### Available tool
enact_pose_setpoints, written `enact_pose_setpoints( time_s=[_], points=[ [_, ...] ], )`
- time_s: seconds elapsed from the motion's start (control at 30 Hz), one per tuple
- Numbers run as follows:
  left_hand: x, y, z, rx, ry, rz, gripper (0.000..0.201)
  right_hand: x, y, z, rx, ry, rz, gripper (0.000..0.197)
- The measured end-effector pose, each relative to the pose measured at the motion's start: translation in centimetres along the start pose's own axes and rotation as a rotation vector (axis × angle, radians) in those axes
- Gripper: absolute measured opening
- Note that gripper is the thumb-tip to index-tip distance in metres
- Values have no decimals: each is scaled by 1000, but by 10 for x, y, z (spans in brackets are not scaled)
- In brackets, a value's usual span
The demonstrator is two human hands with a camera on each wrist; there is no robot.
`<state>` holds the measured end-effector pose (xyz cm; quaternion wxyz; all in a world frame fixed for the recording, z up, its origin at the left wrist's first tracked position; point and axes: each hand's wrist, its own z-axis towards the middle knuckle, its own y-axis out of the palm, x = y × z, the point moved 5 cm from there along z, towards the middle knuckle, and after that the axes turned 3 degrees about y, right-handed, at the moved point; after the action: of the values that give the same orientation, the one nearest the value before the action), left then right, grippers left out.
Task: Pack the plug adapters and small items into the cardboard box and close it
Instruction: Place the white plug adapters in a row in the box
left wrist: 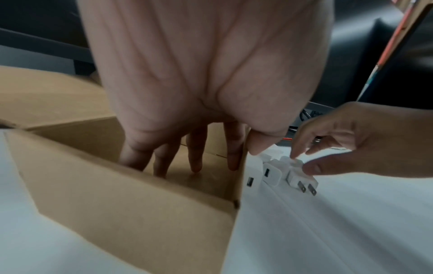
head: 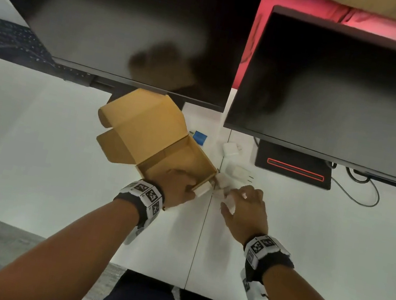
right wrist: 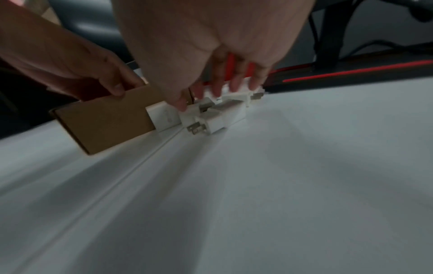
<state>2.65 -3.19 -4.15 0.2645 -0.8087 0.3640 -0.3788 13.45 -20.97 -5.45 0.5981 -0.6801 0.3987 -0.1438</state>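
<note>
The open cardboard box (head: 201, 157) (left wrist: 117, 194) (right wrist: 105, 120) sits mid-table, its lid flaps folded back to the left. My left hand (head: 186, 182) (left wrist: 243, 159) (right wrist: 112, 87) grips its right wall, fingers inside, thumb outside. A white plug adapter (head: 201, 190) (left wrist: 251, 178) (right wrist: 164, 116) leans against that wall's outside. Just right of it lies a cluster of white adapters (head: 221, 183) (left wrist: 297, 178) (right wrist: 218, 118). My right hand (head: 236, 196) (left wrist: 304, 163) (right wrist: 211, 96) closes over them, thumb on one side and fingers on the other. The box floor that shows is bare.
Two more white adapters (head: 230, 149) (head: 240, 172) and a small blue item (head: 199, 137) lie behind the cluster. Two dark monitors (head: 135, 19) (head: 346, 96) overhang the back, with a red-striped stand base (head: 294, 168), cables (head: 358, 194) and a keyboard (head: 12, 40).
</note>
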Motion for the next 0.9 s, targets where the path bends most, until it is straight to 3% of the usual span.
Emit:
enact_pose_setpoints(
  time_s=[0.1, 0.17, 0.2, 0.27, 0.33, 0.37, 0.47, 0.57, 0.73, 0.8, 0.9],
  points=[
    [-2, -3, -5, -53, 19, 57, 22, 5, 9, -2, -98, 154, -37, 49],
    [-6, -12, -11, -35, 34, 49, 36, 5, 13, 0, -160, 173, 17, 46],
    [-7, -20, -16, 26, 48, 31, 42, 6, 13, 1, -175, 180, 64, 44],
    [-14, -41, -30, 222, 18, -44, 32, 11, 10, 1, -176, 202, 170, 42],
    [-33, -50, -45, 376, -94, -234, 26, 17, -1, -1, -96, 213, 294, 46],
    [-46, -49, -53, 378, -176, -320, 34, 17, -8, -2, -19, 192, 366, 48],
    [-84, -25, -70, 119, -387, -472, 46, -1, -34, 0, 151, 78, 526, 56],
    [-117, -5, -81, -110, -551, -459, 67, -36, -49, 15, 95, 28, 564, 71],
    [-134, 0, -67, -3, -474, -891, 59, -106, -43, 40, -181, -195, 249, 62],
    [-131, -1, -60, 37, -468, -981, 55, -120, -29, 44, -289, -203, 125, 61],
    [-131, -2, -50, 34, -443, -931, 37, -125, -7, 42, -399, -119, 59, 59]
  ],
)
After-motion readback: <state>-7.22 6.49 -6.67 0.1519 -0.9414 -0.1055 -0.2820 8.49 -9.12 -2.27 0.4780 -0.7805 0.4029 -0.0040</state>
